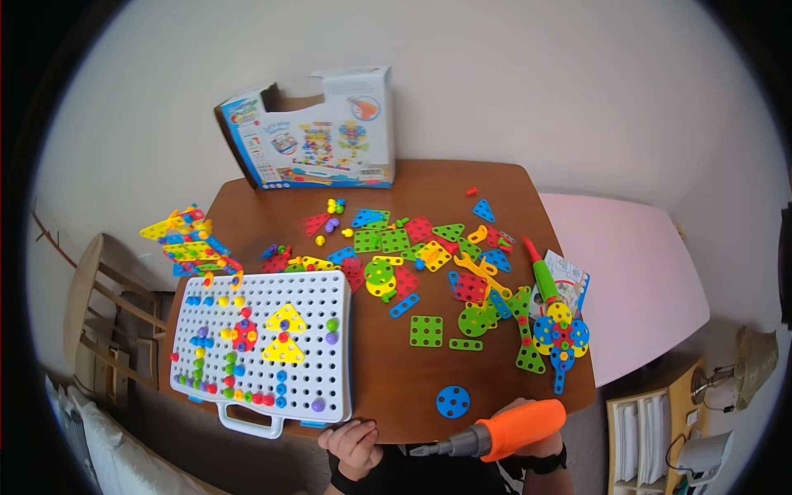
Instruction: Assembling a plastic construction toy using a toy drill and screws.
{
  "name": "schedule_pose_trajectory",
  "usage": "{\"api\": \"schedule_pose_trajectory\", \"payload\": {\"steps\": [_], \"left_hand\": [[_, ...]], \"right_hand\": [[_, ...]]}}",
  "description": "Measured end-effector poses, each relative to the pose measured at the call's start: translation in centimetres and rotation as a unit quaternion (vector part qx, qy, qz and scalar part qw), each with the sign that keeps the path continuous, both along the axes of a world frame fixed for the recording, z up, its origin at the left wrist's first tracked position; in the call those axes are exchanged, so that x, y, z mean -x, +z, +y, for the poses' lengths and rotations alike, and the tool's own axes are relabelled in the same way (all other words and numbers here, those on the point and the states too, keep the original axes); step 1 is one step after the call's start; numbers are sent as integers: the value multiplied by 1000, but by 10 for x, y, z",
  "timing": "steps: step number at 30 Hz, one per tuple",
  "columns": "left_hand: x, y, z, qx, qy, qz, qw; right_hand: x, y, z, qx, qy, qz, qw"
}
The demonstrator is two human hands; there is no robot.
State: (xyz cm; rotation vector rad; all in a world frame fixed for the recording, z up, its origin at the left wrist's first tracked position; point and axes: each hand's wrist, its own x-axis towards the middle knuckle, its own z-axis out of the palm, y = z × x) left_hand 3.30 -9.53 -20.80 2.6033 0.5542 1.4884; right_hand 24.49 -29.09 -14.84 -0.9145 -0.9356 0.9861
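Two hands show: the right hand (544,447), right of the white pegboard case (346,355), grips an orange toy drill (524,427); the left hand (353,445), just below the case's lower right corner, curls loosely, whether empty I cannot tell. The step looks like readying the drill; fastening would call for seating its bit (422,450) squarely
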Motion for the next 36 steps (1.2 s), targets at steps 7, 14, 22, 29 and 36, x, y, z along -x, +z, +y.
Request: {"api": "schedule_pose_trajectory", "payload": {"steps": [7,14,22,29,36], "left_hand": [[-5,8,2,20,-20,-6,1000],[-2,7,2,41,-41,-31,998],[5,6,1,65,-77,-22,995],[15,11,1,94,-105,-6,990],[18,16,3,98,-122,2,988]], "right_hand": [[10,-24,-14,56,-183,17,981],[13,25,19,33,-195,65,978],[24,99,28,107,-233,-128,958],[37,120,92,122,-171,-622,754],[33,104,122,105,-123,-739,654]]}}
